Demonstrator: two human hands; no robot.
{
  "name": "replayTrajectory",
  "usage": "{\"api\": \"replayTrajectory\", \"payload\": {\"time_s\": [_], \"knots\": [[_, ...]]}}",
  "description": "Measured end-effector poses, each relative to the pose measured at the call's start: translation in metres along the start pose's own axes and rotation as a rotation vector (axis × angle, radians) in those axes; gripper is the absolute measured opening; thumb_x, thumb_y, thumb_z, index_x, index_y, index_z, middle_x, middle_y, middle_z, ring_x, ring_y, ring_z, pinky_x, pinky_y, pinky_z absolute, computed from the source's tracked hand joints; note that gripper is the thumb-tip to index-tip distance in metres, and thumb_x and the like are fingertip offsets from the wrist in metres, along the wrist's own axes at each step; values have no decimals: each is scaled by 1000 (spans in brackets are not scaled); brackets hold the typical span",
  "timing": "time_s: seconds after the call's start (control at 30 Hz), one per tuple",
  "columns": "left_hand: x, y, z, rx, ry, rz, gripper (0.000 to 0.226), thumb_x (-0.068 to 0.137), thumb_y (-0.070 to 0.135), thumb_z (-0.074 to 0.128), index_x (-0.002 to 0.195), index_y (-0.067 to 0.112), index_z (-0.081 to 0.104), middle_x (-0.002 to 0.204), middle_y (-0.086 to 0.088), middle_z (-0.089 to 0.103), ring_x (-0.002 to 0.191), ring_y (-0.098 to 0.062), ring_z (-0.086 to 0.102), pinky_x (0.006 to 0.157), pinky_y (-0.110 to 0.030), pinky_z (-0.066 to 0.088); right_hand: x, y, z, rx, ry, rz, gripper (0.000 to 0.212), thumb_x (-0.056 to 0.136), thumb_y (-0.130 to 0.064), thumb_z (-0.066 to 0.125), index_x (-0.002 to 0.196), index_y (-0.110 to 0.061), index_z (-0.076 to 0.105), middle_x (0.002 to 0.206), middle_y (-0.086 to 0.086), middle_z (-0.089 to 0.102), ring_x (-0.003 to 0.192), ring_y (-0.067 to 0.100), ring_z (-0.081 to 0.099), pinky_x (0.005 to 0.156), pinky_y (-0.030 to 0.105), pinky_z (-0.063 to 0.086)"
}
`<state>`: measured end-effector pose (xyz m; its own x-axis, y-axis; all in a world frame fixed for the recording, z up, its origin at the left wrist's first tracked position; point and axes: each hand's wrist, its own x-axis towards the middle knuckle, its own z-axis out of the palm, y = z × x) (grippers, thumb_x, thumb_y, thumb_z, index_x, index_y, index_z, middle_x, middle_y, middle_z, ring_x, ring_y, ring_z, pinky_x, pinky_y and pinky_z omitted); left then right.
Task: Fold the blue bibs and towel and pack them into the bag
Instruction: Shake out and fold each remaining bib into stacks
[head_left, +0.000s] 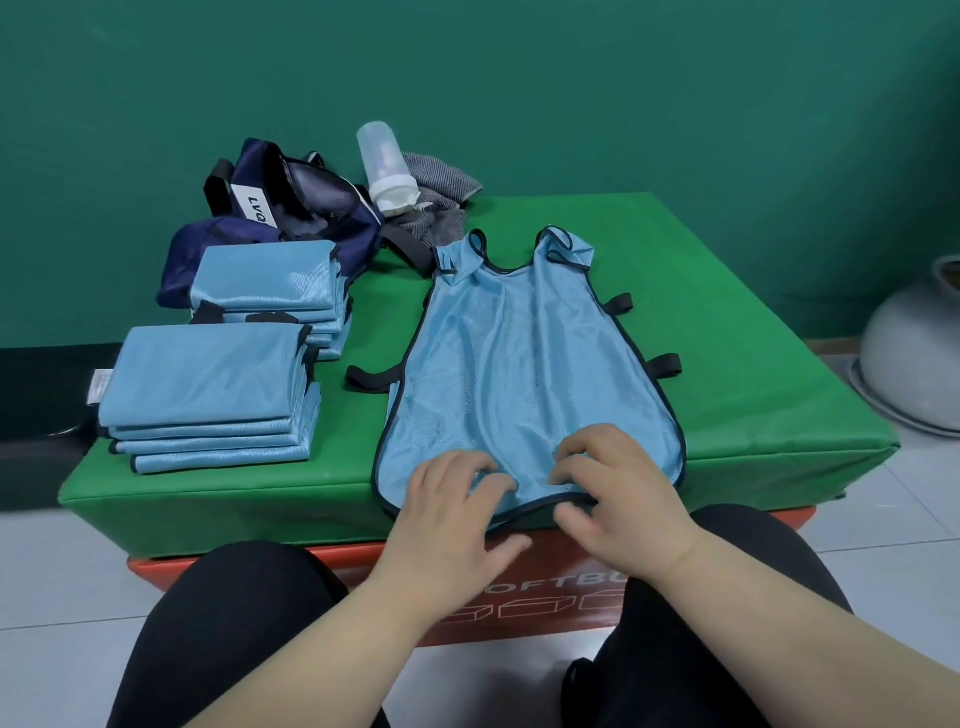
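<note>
The curled fingers (574, 460) of the right hand (618, 493) and those of the left hand (452, 504) pinch the near hem of the spread bib (524, 364), which lies flat on the green surface (753, 364) with its neck away from the person. To its left are two piles of folded bibs, the near stack (208, 389) and the far stack (267, 283), the latter overlapping the navy bag (306, 208), whose open mouth is too dark to show any contents. Beside the bag a clear bottle (387, 169) leans on the grey towel (441, 208), and a grey basin (919, 358) sits on the floor at right.
</note>
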<state>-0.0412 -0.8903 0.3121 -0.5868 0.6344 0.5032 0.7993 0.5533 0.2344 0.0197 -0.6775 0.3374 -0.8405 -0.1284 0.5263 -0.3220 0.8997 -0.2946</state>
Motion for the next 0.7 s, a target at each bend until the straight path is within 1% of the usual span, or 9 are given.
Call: {"api": "replayTrajectory", "payload": {"time_s": [0.13, 0.2, 0.27, 0.33, 0.43, 0.5, 0.57, 0.63, 0.7], "knots": [[8, 7, 0, -41, 63, -33, 18, 78, 34, 61, 93, 26, 63, 93, 10, 56, 90, -18, 54, 78, -32, 39, 0, -2, -2, 21, 2, 1, 20, 74, -24, 58, 84, -13, 71, 92, -1, 63, 88, 24, 59, 75, 40, 52], [9, 6, -4, -47, 48, -48, 12, 80, 31, 57, 88, 26, 65, 85, 12, 58, 85, -16, 55, 75, -28, 37, 0, -2, -5, 28, 5, 21, 21, 74, -25, 57, 84, -14, 72, 92, -2, 63, 88, 22, 60, 73, 38, 53], [10, 4, -10, -40, 16, -75, 14, 83, 32, 54, 89, 26, 66, 82, 14, 61, 83, -13, 55, 75, -25, 34, 0, -2, -7, 37, 10, 41, 21, 76, -26, 57, 84, -15, 72, 91, -4, 63, 86, 20, 60, 71, 37, 54], [9, 3, -15, -38, -18, -96, 19, 86, 32, 50, 93, 26, 67, 84, 14, 63, 84, -12, 56, 77, -24, 35, 0, 0, -8, 38, 23, 53, 22, 77, -24, 55, 88, -15, 72, 91, -3, 62, 87, 19, 60, 73, 36, 53], [9, 1, -21, -80, -49, -109, 24, 91, 27, 47, 102, 23, 67, 90, 10, 64, 84, -15, 58, 75, -30, 47, 2, 2, -9, 18, 52, 66, 28, 79, -23, 54, 101, -15, 68, 103, -2, 60, 98, 17, 57, 87, 29, 46], [11, 1, -25, -112, -36, -109, 23, 93, 24, 47, 105, 21, 67, 91, 8, 62, 84, -15, 56, 72, -31, 51, 3, 2, -10, 26, 86, 74, 24, 80, -23, 55, 100, -14, 66, 108, -4, 56, 103, 16, 55, 91, 23, 41], [13, 1, -31, -135, -18, -132, 20, 94, 20, 50, 107, 21, 66, 93, 8, 60, 85, -12, 54, 73, -29, 49, 6, 2, -15, 30, 113, 85, 20, 82, -25, 56, 95, -14, 68, 107, -5, 53, 102, 15, 54, 88, 20, 39], [18, 2, -39, -169, -6, -174, 21, 95, 19, 49, 110, 21, 65, 96, 10, 57, 87, -10, 53, 75, -25, 46, 9, 3, -24, 47, 106, 86, 19, 84, -27, 57, 94, -17, 69, 101, -7, 55, 96, 12, 56, 82, 22, 44], [24, 4, -50, -201, -10, -208, 24, 97, 22, 44, 113, 22, 63, 98, 12, 54, 87, -9, 52, 75, -27, 45, 13, 3, -37, 63, 89, 98, 15, 86, -30, 57, 95, -24, 67, 94, -13, 57, 89, 8, 57, 77, 25, 46]]}}
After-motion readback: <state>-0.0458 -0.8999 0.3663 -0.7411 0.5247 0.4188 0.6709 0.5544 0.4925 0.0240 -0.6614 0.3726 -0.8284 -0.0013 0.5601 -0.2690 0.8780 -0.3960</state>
